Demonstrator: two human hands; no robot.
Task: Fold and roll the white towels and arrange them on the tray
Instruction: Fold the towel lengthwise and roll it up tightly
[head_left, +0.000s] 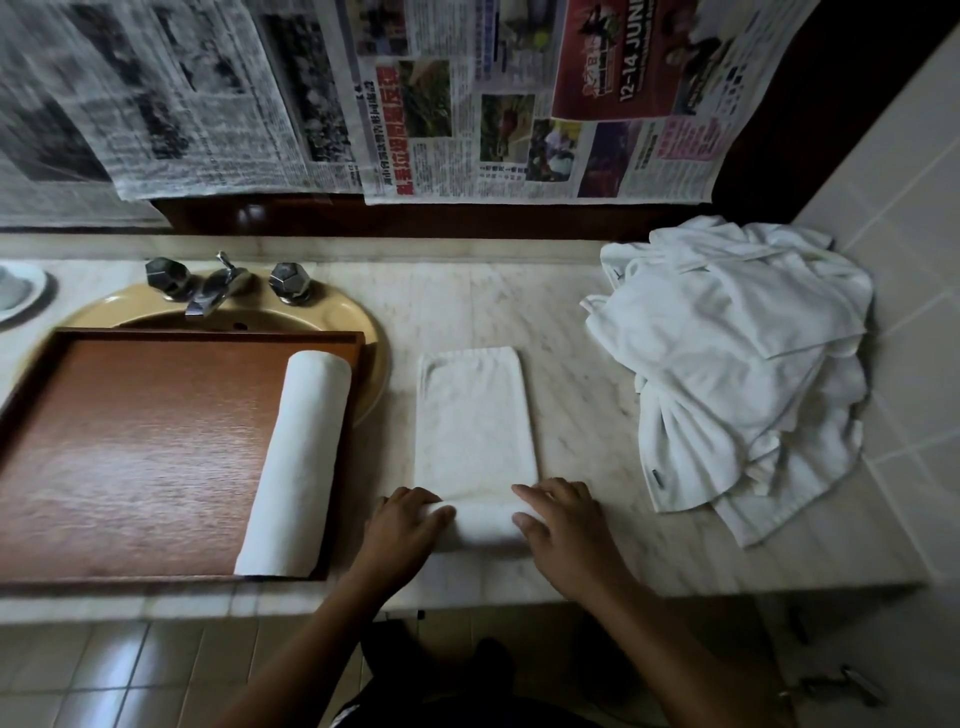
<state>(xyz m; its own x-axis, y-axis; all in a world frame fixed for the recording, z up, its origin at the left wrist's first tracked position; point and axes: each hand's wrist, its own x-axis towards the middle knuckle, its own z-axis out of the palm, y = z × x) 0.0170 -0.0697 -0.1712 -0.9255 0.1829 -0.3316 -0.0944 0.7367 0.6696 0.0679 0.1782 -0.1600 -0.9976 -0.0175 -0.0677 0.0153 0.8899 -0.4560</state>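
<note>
A folded white towel (475, 415) lies as a long strip on the marble counter, its near end rolled up. My left hand (402, 522) presses on the left end of that roll and my right hand (558, 519) on the right end. The brown wooden tray (140, 447) rests over the sink at the left. One rolled white towel (298, 462) lies along the tray's right side. A heap of loose white towels (737, 364) sits at the right of the counter.
A yellow sink (332, 312) with a metal tap (213, 291) lies behind the tray. Newspaper sheets (467, 98) hang on the wall behind. A tiled wall (904, 260) bounds the right. The counter's front edge (208, 605) runs just below my hands.
</note>
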